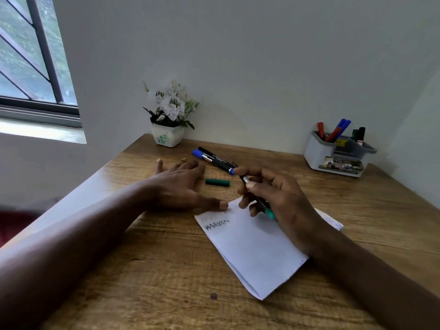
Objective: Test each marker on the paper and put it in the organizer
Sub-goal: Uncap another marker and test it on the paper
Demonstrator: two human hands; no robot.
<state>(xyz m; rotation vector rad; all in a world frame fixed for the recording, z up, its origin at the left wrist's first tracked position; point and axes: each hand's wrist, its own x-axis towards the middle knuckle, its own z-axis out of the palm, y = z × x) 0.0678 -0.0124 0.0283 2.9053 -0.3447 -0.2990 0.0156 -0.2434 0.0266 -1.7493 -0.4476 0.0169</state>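
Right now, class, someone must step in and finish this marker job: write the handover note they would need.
Left hand: empty, flat on the table, thumb on the paper edge.
Right hand: holds the uncapped green marker over the paper; its green cap lies on the table.
Two markers, one blue-capped, lie near the flower pot, not yet put away.
Organizer, back right, already holds red, blue and dark markers.
Paper has writing on it.
Left: test green, recap, store it, then the two lying markers.

Uncapped green marker [260, 206] tilts over the written-on paper [257, 248], cap [217, 182] beside.
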